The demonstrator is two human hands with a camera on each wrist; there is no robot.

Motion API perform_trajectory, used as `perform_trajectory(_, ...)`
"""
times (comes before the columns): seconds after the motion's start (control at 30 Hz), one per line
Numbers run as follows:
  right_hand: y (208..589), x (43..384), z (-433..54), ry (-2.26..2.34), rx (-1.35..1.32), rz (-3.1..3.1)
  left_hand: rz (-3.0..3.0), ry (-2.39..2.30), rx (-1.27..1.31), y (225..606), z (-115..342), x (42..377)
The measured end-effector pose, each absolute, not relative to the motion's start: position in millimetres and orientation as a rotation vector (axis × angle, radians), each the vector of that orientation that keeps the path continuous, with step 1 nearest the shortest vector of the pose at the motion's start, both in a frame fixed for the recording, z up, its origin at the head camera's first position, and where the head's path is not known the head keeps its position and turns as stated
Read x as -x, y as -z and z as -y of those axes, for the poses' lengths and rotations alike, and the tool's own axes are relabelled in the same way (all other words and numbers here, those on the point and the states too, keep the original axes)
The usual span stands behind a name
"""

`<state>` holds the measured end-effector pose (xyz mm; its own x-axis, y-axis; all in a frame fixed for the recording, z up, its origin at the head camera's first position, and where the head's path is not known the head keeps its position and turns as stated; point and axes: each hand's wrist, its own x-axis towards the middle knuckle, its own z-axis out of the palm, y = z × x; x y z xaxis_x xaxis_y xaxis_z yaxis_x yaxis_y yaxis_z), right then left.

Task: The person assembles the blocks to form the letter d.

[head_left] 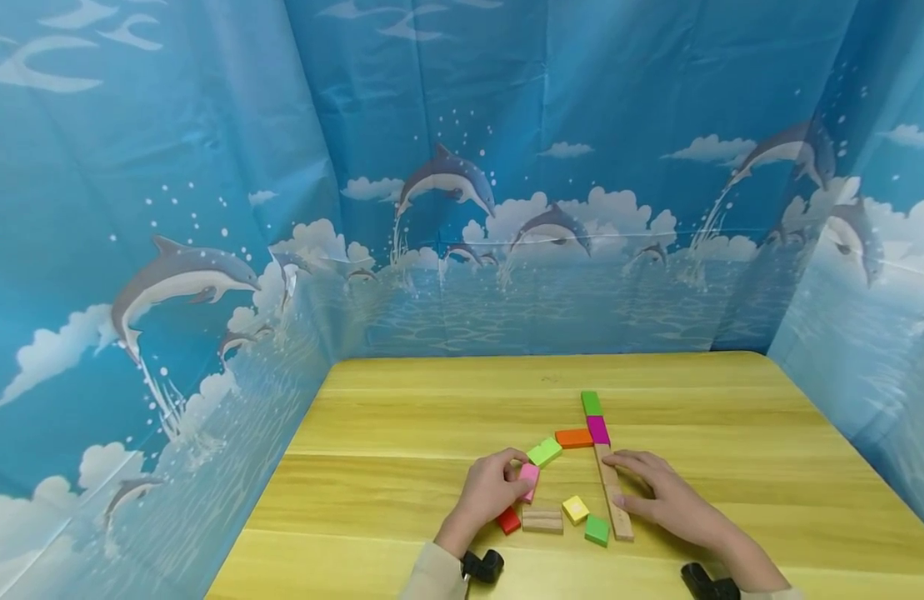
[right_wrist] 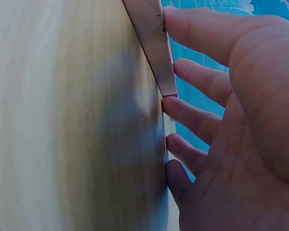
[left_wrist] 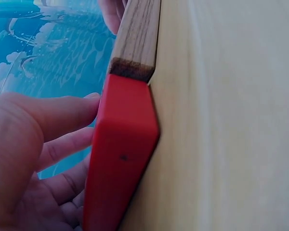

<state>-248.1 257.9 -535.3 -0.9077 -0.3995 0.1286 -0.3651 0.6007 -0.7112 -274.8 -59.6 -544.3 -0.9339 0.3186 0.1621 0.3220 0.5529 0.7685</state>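
Note:
In the head view my left hand (head_left: 491, 487) pinches a pink block (head_left: 530, 482) between thumb and fingers. The block lies in a curve with a lime green block (head_left: 545, 452), an orange block (head_left: 575, 438) and a red block (head_left: 509, 521). My right hand (head_left: 675, 500) rests against a straight row of plain wooden blocks (head_left: 610, 483), fingers extended, its fingertips on their right side. A magenta block (head_left: 598, 430) and a green block (head_left: 591, 403) continue that row at the far end. In the left wrist view the red block (left_wrist: 120, 139) hides part of the left hand.
Inside the curve lie a wooden block (head_left: 542, 521), a yellow block (head_left: 576, 509) and a green block (head_left: 597, 531). The yellow wood-grain table (head_left: 372, 467) has rounded far corners. A blue dolphin-print curtain (head_left: 447, 308) stands behind it and at both sides.

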Motion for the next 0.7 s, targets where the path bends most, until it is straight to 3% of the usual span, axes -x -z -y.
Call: perform_trajectory(0.7,536,243,-259,1.215,0.679,-2.792,2.661,1.517,0.591,542,73,272)
